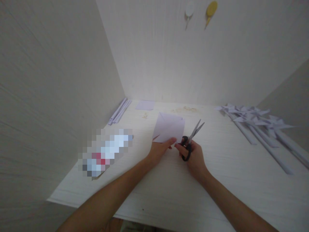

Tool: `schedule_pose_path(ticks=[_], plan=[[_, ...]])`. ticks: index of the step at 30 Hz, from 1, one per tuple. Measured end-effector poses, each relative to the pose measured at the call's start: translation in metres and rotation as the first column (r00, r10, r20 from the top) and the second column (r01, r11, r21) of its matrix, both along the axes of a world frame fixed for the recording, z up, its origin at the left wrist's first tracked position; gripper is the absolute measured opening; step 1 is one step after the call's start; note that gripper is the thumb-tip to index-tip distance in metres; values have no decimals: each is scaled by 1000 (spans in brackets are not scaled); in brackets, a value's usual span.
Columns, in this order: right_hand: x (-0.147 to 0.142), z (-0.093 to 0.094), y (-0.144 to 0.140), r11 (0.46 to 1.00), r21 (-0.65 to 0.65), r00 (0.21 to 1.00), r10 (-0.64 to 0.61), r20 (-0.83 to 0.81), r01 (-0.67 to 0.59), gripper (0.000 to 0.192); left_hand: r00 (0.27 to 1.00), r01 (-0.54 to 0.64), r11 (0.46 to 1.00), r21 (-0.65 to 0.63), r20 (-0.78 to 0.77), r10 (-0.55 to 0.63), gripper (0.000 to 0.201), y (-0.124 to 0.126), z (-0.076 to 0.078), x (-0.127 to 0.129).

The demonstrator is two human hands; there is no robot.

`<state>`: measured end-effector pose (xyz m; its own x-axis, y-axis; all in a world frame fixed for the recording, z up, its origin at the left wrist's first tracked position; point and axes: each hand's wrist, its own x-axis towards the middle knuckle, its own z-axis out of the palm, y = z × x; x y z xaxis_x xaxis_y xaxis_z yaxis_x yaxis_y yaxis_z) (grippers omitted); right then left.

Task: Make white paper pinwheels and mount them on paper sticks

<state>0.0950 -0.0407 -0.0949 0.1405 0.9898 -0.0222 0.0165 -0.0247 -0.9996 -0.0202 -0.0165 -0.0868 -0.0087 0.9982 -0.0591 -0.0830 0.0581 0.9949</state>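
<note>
Your bare forearms [113, 193]; left fingers [172, 140] clamped on slit white-paper square [169, 128], right fingers [182, 149] on black-handled steel scissors [194, 130]; white-paper pinwheels [256, 120] look finished, pale paper sheet [145, 105] uncut.

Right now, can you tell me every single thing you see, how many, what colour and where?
paper square: one, white, centre
scissors: one pair, black handles, silver blades, centre
paper sheet: one visible, white, back left
rolled paper sticks: several, white, back left
paper pinwheels: several overlapping, white, right
pixelated object: one, pale blue and red, left; can't tell what
small bits: several, tan, back
wall hooks: two, white and yellow, top
table: one, white, underneath
walls: three, pale grey, left, back, right
forearms: two, bare, front
hands: two, bare; left hand holding paper square, right hand holding scissors
</note>
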Motion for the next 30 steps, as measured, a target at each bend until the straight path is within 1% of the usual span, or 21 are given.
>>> schedule_pose_path(ticks=[4, 9, 12, 14, 18, 20, 23, 26, 28, 30], plan=[[1, -3, 2, 999, 26, 1000, -26, -15, 27, 24, 1000, 30, 999, 13, 7, -30, 15, 1, -1, 0], [2, -6, 4, 995, 23, 991, -92, -99, 95, 27, 996, -22, 1000, -15, 81, 23, 19, 13, -11, -5], [3, -8, 5, 992, 25, 985, -122, -121, 126, 26, 991, -7, 1000, -8, 131, 8, 23, 20, -17, -10], [4, -8, 5, 986, 39, 979, -156, -134, 162, 26, 991, 0, 1000, -6, 136, 0, 23, 22, -17, -12], [7, -9, 8, 955, 95, 949, -262, -177, 282, 24, 992, 33, 999, -7, 120, -32, 21, 18, -13, -11], [8, -8, 9, 931, 122, 926, -316, -204, 345, 23, 992, 75, 997, -6, 107, -74, 19, 15, -11, -10], [10, -7, 11, 897, 167, 899, -366, -239, 409, 21, 985, 143, 990, 5, 98, -143, 17, 11, -11, -8], [12, -7, 12, 883, 202, 893, -369, -259, 424, 20, 975, 182, 983, 1, 128, -181, 16, 12, -13, -8], [13, -8, 12, 888, 208, 899, -356, -255, 410, 20, 968, 197, 980, -20, 160, -191, 16, 13, -16, -9], [13, -8, 12, 899, 201, 909, -339, -241, 388, 20, 969, 198, 980, -28, 158, -191, 16, 14, -18, -9]])
